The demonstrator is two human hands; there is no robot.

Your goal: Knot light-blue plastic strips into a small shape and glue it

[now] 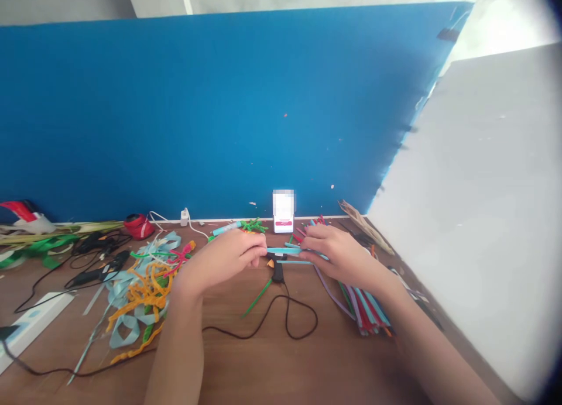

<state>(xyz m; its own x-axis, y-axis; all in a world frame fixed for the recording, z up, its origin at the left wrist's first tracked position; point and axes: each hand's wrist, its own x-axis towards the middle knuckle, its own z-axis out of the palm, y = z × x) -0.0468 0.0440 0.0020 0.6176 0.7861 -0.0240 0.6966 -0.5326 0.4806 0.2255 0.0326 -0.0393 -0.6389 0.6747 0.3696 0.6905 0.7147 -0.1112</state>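
Observation:
Pinched between thumb and fingers of my left hand (246, 251) is one end of a light blue pipe cleaner (283, 250). It runs straight across to my right hand (327, 248), whose fingers are closed on its other end. Just below lies another light blue stem (296, 262). Under the held piece, a black glue gun (277, 271) rests on the table, partly covered, with its cord trailing toward me. Beside it is a thin green stick (257, 298). A bundle of coloured pipe cleaners (366, 312) lies under my right forearm and wrist, partly hidden.
A lit phone (283, 212) leans against the blue partition (246, 112). Orange pipe cleaners (147, 291) and light blue ribbon (125, 332) are heaped at left. Farther left are a white power strip (37, 320), black cables and a red spool (138, 226). A white panel (478, 206) borders the right side.

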